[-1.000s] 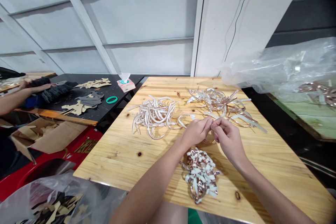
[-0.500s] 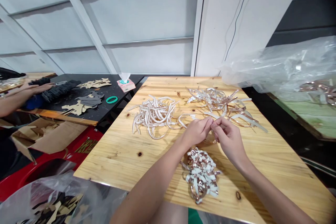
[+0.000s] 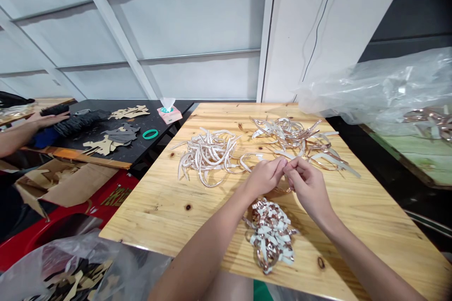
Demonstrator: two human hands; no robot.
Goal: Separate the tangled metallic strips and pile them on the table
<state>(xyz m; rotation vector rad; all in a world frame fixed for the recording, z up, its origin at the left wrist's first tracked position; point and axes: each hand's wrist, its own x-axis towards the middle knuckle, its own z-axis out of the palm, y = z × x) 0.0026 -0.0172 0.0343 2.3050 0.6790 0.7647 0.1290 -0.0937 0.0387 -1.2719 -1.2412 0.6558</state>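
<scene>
Over the wooden table my left hand and my right hand meet fingertip to fingertip. Both are closed in a pinch on a thin rose-gold strip, whose loop shows just below the fingers; most of it is hidden. Just nearer to me lies a heap of short curled white and rose-gold strips. Beyond my left hand is a pile of whitish curved strips. Farther back, past my right hand, rests a looser pile of shiny rose-gold and white strips.
To the left, a black table bears cut pieces, a green ring and a tissue box. A co-worker's hand touches dark bundles there. Plastic bags stand at lower left and right.
My hands stay in nearly the same place, still pinched together. The co-worker's hand at the left has shifted slightly on the dark bundles.
</scene>
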